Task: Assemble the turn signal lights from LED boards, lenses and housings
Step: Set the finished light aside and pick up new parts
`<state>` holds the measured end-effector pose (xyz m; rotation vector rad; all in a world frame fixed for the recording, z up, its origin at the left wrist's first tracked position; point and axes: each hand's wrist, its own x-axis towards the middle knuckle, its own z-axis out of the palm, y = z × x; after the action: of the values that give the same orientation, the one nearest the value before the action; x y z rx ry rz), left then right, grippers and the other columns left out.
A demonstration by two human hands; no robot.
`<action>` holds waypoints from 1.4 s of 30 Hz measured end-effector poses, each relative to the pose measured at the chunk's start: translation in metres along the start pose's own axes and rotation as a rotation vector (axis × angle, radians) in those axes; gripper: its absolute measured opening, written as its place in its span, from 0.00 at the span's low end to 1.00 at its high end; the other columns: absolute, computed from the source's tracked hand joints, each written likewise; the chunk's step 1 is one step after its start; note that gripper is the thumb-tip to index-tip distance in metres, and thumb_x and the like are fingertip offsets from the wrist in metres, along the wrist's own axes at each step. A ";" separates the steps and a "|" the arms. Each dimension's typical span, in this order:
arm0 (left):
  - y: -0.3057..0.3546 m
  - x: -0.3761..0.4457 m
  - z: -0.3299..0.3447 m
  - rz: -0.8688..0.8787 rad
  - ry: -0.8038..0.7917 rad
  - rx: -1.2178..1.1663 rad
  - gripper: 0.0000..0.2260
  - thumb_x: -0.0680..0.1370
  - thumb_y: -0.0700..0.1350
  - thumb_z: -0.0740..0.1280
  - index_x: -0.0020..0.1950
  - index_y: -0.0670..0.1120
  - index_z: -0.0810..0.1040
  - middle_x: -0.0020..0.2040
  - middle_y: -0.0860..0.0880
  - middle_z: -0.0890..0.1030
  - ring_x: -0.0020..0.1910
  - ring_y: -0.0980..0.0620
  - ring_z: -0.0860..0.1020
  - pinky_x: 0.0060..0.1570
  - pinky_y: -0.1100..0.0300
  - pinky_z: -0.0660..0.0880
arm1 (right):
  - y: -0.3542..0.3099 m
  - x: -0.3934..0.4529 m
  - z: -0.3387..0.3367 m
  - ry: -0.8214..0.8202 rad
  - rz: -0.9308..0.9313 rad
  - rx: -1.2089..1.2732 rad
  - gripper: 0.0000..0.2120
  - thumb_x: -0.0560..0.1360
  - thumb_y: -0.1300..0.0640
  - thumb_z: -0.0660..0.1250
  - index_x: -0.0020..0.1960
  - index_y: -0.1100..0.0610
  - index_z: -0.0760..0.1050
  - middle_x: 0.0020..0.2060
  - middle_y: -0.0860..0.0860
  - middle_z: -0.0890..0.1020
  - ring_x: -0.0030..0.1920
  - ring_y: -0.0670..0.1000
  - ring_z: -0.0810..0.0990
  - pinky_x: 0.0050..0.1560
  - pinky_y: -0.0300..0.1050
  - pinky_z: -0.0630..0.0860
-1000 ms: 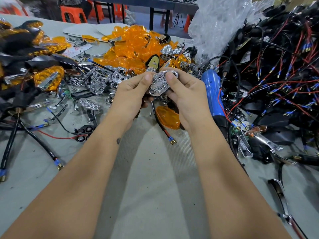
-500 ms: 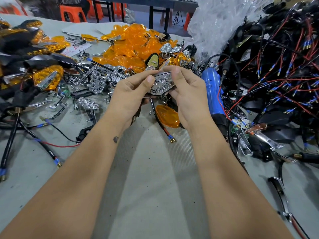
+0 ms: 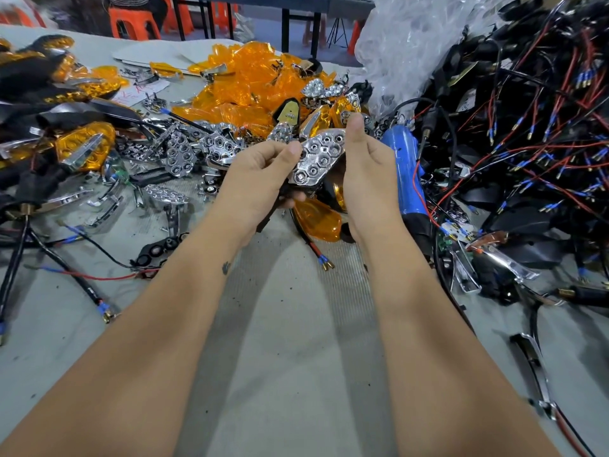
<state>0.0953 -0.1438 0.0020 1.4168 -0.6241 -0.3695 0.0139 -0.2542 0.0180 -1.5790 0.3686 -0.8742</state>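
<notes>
Chrome reflector (image 3: 318,158) — you tilted it upright since a moment before; left hand (image 3: 263,179) pinched its left edge, right hand (image 3: 369,166) gripped the right — likely seating it.

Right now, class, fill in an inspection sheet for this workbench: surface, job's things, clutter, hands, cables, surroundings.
Surface: grey table, dusty specks.
Job's things: chrome reflector held up; orange lenses heaped behind; one orange lens lying below the hands.
Clutter: loose chrome reflectors; blue tool; clear plastic bag.
Hands: left hand and right hand both pinch the reflector.
Cables: tangled red and black wires, right.
Surroundings: orange stools.
</notes>
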 end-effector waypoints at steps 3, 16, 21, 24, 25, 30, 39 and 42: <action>-0.002 0.002 -0.001 0.016 0.032 0.008 0.09 0.82 0.50 0.65 0.44 0.48 0.77 0.45 0.39 0.75 0.30 0.53 0.80 0.28 0.65 0.73 | 0.001 0.000 0.002 -0.042 -0.048 -0.065 0.20 0.83 0.50 0.61 0.48 0.69 0.77 0.46 0.70 0.75 0.40 0.55 0.75 0.42 0.43 0.74; 0.003 0.002 -0.003 -0.108 -0.122 -0.061 0.07 0.83 0.48 0.63 0.49 0.46 0.75 0.40 0.49 0.82 0.33 0.52 0.81 0.32 0.61 0.77 | -0.002 0.003 0.000 -0.114 -0.014 -0.080 0.11 0.83 0.55 0.63 0.54 0.58 0.82 0.45 0.43 0.83 0.48 0.37 0.79 0.52 0.33 0.75; 0.002 0.006 -0.003 -0.132 -0.201 0.004 0.21 0.81 0.54 0.64 0.59 0.35 0.75 0.47 0.44 0.76 0.38 0.50 0.75 0.36 0.59 0.78 | -0.007 0.000 0.005 -0.162 -0.078 -0.175 0.08 0.83 0.55 0.62 0.50 0.50 0.80 0.43 0.40 0.81 0.45 0.33 0.77 0.47 0.27 0.73; 0.006 0.008 -0.008 -0.111 -0.094 -0.179 0.12 0.82 0.50 0.63 0.53 0.43 0.81 0.45 0.48 0.82 0.37 0.51 0.77 0.38 0.59 0.77 | -0.008 -0.010 0.017 -0.217 -0.066 -0.240 0.06 0.83 0.53 0.61 0.56 0.46 0.75 0.51 0.40 0.79 0.52 0.36 0.77 0.50 0.32 0.72; 0.009 0.009 -0.010 -0.109 -0.031 -0.260 0.11 0.82 0.50 0.63 0.52 0.45 0.81 0.44 0.48 0.84 0.38 0.50 0.80 0.40 0.57 0.78 | -0.008 -0.013 0.023 -0.223 -0.067 -0.278 0.08 0.82 0.53 0.62 0.61 0.47 0.74 0.57 0.42 0.77 0.57 0.39 0.76 0.57 0.36 0.72; 0.017 0.015 -0.024 -0.046 0.228 -0.617 0.16 0.84 0.51 0.59 0.55 0.39 0.76 0.41 0.46 0.83 0.33 0.53 0.79 0.35 0.60 0.77 | -0.005 -0.026 0.050 -0.300 0.136 -0.309 0.30 0.78 0.58 0.66 0.77 0.53 0.60 0.62 0.49 0.74 0.56 0.45 0.77 0.59 0.48 0.75; 0.019 0.017 -0.032 0.010 0.344 -0.876 0.14 0.84 0.50 0.57 0.61 0.40 0.69 0.44 0.45 0.79 0.38 0.51 0.80 0.42 0.57 0.79 | -0.008 -0.029 0.043 -0.515 0.381 -0.088 0.27 0.76 0.70 0.67 0.72 0.59 0.65 0.44 0.58 0.83 0.41 0.52 0.84 0.41 0.46 0.82; 0.015 0.016 -0.037 -0.065 0.416 -0.752 0.13 0.82 0.50 0.63 0.62 0.43 0.70 0.48 0.46 0.81 0.40 0.51 0.83 0.43 0.53 0.81 | -0.011 -0.021 0.034 -0.308 0.448 0.069 0.19 0.76 0.73 0.61 0.65 0.61 0.69 0.37 0.57 0.80 0.33 0.50 0.82 0.38 0.47 0.83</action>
<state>0.1283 -0.1217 0.0188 0.7501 -0.0679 -0.3014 0.0213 -0.2134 0.0220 -1.4590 0.4423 -0.2916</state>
